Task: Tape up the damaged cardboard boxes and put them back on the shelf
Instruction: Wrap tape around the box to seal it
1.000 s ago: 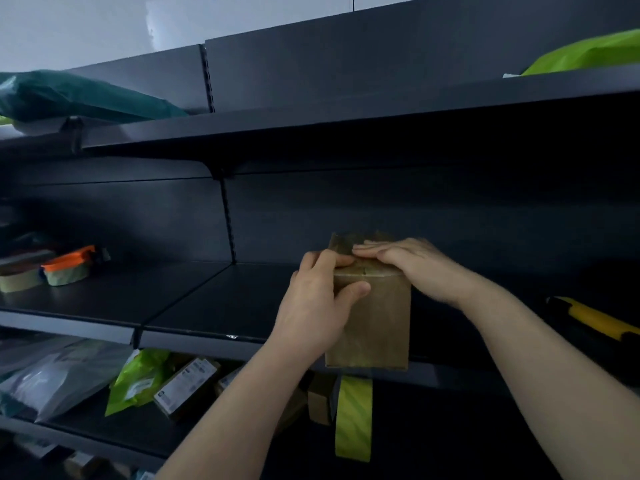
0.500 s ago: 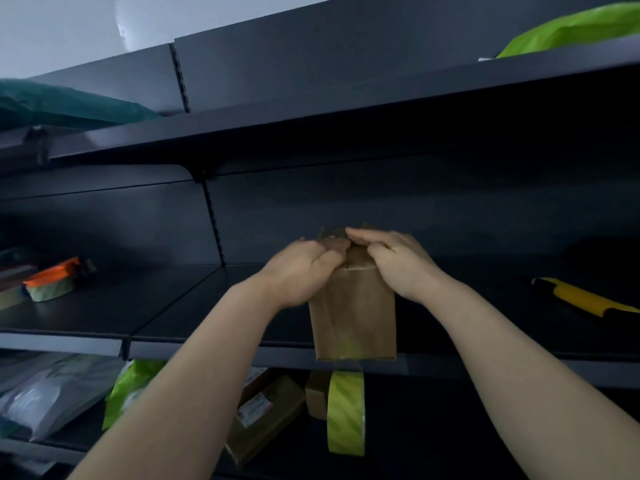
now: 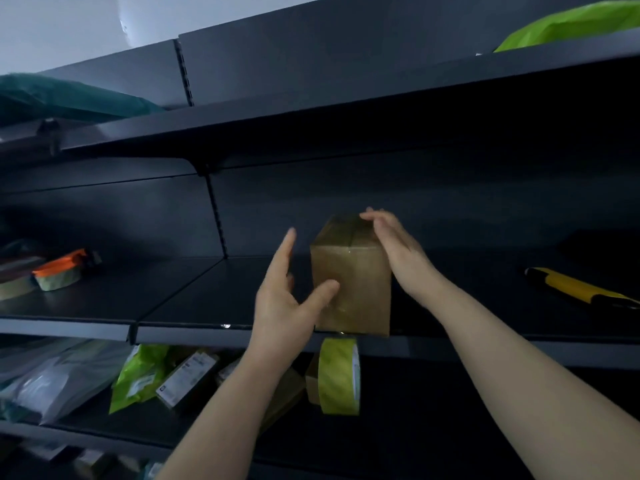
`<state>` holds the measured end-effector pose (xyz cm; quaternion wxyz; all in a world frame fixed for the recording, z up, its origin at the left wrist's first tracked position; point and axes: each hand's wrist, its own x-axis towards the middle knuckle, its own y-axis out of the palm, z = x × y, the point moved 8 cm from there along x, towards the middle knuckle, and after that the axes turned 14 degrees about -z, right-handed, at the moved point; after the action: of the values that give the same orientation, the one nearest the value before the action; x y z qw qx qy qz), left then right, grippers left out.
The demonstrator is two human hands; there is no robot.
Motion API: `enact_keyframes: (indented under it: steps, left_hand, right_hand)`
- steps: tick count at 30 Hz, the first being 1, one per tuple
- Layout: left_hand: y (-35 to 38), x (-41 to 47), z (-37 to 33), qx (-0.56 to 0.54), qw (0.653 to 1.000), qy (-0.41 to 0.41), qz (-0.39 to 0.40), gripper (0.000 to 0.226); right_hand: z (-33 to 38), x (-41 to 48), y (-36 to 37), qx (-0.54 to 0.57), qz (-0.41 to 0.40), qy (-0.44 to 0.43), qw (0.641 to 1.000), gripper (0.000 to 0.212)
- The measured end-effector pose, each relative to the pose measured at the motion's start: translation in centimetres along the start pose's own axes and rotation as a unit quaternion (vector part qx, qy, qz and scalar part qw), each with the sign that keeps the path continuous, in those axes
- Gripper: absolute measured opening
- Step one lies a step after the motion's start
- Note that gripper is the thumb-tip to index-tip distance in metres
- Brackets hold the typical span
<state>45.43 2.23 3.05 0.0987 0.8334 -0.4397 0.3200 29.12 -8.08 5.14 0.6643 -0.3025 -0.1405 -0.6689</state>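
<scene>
Since half a second ago, both hands have uncurled from the top of the one small brown cardboard box (image 3: 356,282), which now stands upright on the dark metal middle shelf (image 3: 173,292) at its front lip, a clear tape strip glinting along its top seam. The left hand (image 3: 280,303) has a slack grip: its fingers are straight and spread beside the box's left side, and only the thumb tip lies against the front face. The right hand (image 3: 398,251) holds nothing either, its flat fingers resting on the box's upper right edge. One roll of yellow-green tape (image 3: 337,377) sits directly below the box, under the shelf lip. One yellow-and-black cutter (image 3: 578,289) lies well apart on the right, and one orange-topped tape dispenser (image 3: 60,271) far left.
</scene>
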Motion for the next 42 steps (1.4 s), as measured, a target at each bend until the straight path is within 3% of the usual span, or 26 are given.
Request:
enact_keyframes:
  steps: [2, 4, 7, 10, 14, 18, 21, 25, 29, 33, 36, 39, 40, 42]
  left_hand:
    - [1.3, -1.1, 3.1, 0.010, 0.994, -0.097, 0.056, 0.085]
    - [2.1, -1.8, 4.8, 0.016, 0.988, -0.130, 0.079, 0.062]
    - [1.3, -1.2, 4.6, 0.039, 0.992, -0.119, 0.012, 0.028]
    - [-0.3, 0.3, 1.0, 0.090, 0.993, -0.057, -0.053, 0.036]
    - [-2.1, 2.9, -5.5, 0.178, 0.976, 0.028, -0.119, 0.053]
    - [-1.4, 6.5, -7.6, 0.251, 0.962, 0.010, -0.107, 0.053]
    - [-0.1, 9.6, -6.3, 0.271, 0.959, -0.044, -0.064, 0.055]
    - [1.4, 11.2, -5.4, 0.238, 0.968, -0.078, -0.030, 0.052]
    - [3.0, 11.2, -6.3, 0.221, 0.973, -0.070, -0.005, 0.041]
    - [2.3, 12.9, -7.2, 0.226, 0.971, -0.062, -0.038, 0.043]
    - [1.7, 13.5, -6.2, 0.235, 0.968, -0.069, -0.059, 0.043]
    - [2.1, 13.1, -3.7, 0.167, 0.977, -0.120, -0.066, 0.041]
    - [2.3, 13.0, -3.0, 0.141, 0.978, -0.137, -0.069, 0.041]
    - [2.6, 12.9, -2.5, 0.142, 0.977, -0.149, -0.059, 0.040]
  right_hand:
    - [-1.0, -2.3, 0.2, 0.046, 0.000, -0.011, 0.999, 0.050]
    - [-1.7, -4.5, 0.9, 0.059, 0.011, -0.030, 0.998, 0.066]
    - [-0.7, -5.1, 1.0, 0.039, -0.022, -0.051, 0.998, 0.069]
    - [2.6, -3.4, -0.5, 0.017, -0.092, -0.043, 0.995, 0.060]
    - [5.9, 0.5, -2.1, 0.034, -0.096, 0.085, 0.991, 0.055]
    - [5.7, 2.6, -2.0, 0.056, -0.092, 0.201, 0.974, 0.056]
    - [7.2, 3.2, -3.4, -0.016, -0.162, 0.098, 0.982, 0.040]
    - [7.8, 2.8, -4.2, -0.070, -0.130, -0.014, 0.989, 0.051]
    - [7.6, 4.1, -5.4, -0.091, -0.149, 0.027, 0.984, 0.048]
    - [8.7, 5.5, -6.0, -0.056, -0.137, 0.068, 0.987, 0.035]
    - [8.3, 4.1, -4.7, -0.012, -0.066, 0.092, 0.993, 0.016]
    - [6.2, 1.9, -3.2, 0.034, 0.002, 0.154, 0.987, 0.027]
    - [6.2, 1.8, -3.4, 0.029, -0.003, 0.131, 0.991, 0.029]
    - [8.0, 1.8, -4.0, -0.030, -0.026, -0.001, 0.999, 0.026]
